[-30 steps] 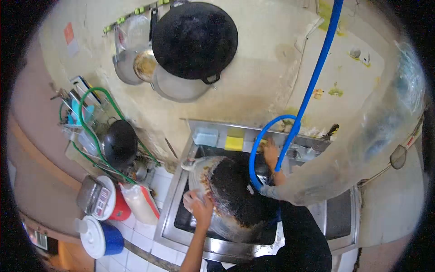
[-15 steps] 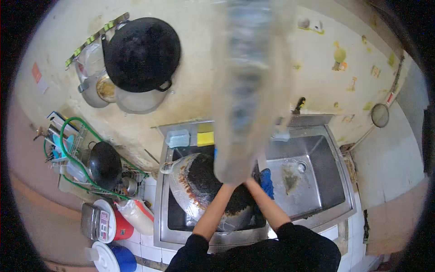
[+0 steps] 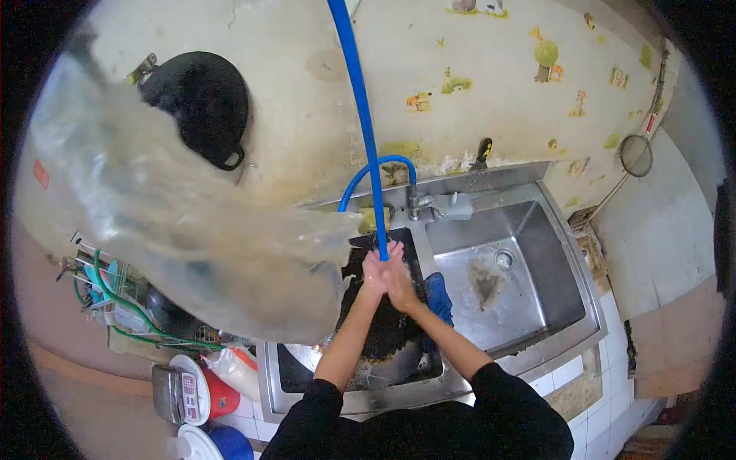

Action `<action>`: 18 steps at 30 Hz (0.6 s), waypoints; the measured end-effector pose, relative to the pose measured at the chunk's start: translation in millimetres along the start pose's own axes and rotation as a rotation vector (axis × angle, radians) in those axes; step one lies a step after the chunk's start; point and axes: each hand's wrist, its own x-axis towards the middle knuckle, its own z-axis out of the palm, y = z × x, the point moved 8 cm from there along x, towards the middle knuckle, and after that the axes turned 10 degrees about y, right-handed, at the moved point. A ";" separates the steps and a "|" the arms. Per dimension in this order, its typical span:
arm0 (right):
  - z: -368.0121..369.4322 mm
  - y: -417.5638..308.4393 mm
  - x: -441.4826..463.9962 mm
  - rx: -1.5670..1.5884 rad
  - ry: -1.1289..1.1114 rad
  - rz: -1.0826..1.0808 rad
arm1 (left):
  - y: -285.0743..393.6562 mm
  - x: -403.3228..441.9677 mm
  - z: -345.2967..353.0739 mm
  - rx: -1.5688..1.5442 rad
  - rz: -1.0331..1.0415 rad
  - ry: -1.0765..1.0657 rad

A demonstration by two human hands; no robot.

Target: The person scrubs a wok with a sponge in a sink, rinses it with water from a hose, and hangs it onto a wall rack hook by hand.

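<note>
While the left hand (image 3: 373, 274) and right hand (image 3: 399, 284) meet at the lower end of the blue hose (image 3: 363, 115), I cannot tell whether either grips it. The blackened pan (image 3: 388, 333) lies beneath the hose.

Here's a bright blue hose (image 3: 368, 130), running down from above, its lower end reaching the left hand (image 3: 374, 274) and right hand (image 3: 399, 277), which are pressing close together; whether they're gripping it, I can't tell. A blue loop is arching behind it to the metal faucet (image 3: 415, 203). Directly below the hands, a big metal pan (image 3: 391, 360) is sitting in the left basin, its surface showing thick black char, with bare, shiny metal on its left side. Translucent plastic (image 3: 207, 253) is hiding part of it, while crumpled blue cloth (image 3: 438, 297) is lying just right of the pan.
</note>
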 end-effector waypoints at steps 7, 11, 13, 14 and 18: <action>24.1 34.1 21.1 -0.483 -0.329 0.195 | 32.9 -63.4 35.1 1.136 0.294 0.879; 8.3 26.3 25.8 -0.403 -0.392 0.454 | 16.2 -22.2 15.5 0.821 0.212 0.592; 0.7 3.3 31.4 -0.204 -0.174 0.194 | -0.7 7.1 8.1 0.118 0.120 0.288; -16.9 -20.2 33.2 -0.008 0.049 -0.076 | -3.4 7.9 1.6 0.114 0.117 0.288; -13.4 -15.5 19.8 0.700 0.282 0.505 | -4.6 -31.6 58.8 -0.312 0.092 -0.048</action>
